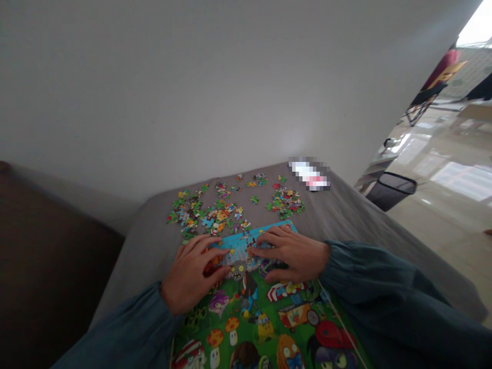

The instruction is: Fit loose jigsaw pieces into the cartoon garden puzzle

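Nearest cam: big jigsaw puzzle (269,318), mostly assembled, green cartoon picture w/ mushrooms, a zombie-like figure, a cart; lies flat on grey cloth-covered surface (146,246), running from bottom edge up to the hands. Top strip of puzzle is blue, partly filled.

Left hand (194,277) flat, fingers spread, palm down on upper left part of puzzle, fingertips at the blue strip. Right hand (294,253) likewise flat on upper right part, fingers pointing left toward the other hand; fingertips close together near the middle, not quite touching. Neither hand visibly clamped on anything; whether a small piece sits under a fingertip can't be told. Dark teal sleeves (384,297) on both arms.

Step in hand, as a guess: pressing or seating pieces along the blue top edge. Next move likely calls for picking a matching blue piece from the loose heap and lining up its tabs w/o shifting joined rows.

Beyond puzzle: loose pieces (207,212) scattered in heaps, another cluster (286,200) to the right, well apart from the hands. Blurred-out white/red item (309,175) at far corner of surface. Plain wall behind. Black bin (392,189) on glossy floor to the right; folding chair (426,100) far off.

Writing/brands: none readable; print on puzzle too small, far item pixelated.
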Available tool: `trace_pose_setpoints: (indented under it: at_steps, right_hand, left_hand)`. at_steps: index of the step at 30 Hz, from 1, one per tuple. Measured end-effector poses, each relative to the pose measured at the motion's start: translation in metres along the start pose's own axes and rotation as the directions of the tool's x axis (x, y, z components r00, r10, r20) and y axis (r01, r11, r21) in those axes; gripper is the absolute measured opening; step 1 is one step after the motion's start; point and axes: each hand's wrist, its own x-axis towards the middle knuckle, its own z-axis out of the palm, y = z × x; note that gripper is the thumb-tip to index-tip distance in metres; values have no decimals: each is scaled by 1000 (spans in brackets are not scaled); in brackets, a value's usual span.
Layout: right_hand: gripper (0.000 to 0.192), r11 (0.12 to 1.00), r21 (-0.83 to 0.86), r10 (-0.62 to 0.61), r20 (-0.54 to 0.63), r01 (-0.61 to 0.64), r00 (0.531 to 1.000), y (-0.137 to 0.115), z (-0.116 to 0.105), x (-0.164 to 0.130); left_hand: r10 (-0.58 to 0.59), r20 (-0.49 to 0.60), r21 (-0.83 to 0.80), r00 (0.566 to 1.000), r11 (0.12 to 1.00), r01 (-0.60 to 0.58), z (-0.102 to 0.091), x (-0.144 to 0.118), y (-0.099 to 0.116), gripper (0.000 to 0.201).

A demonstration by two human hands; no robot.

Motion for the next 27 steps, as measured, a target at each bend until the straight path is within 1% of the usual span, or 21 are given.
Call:
trace_pose_setpoints:
  at_steps: [5,12,15,21,27]
  right_hand:
    - [60,1000,-8,9,-7,-9,1000,0,0,0]
    - [58,1000,3,12,-5,-12,1000,-1,-3,0]
    - [58,1000,7,8,-8,-8,1000,-1,-3,0]
    - [59,1000,2,13,-3,-13,1000,-1,-1,0]
    - [60,1000,-8,28,-2,-28,1000,-1,1,1]
  left_hand:
    - [-29,43,6,999,1000,29,-2,-1,2,30]
    - [2,5,-8,1000,1000,-2,0,-1,0,32]
    - [-4,12,-14,1000,1000,4,0,-1,0,32]
    - [-49,49,-34,998,998,51,0,0,1,30]
    - [-108,-2,10,994,994,108,2,-1,0,37]
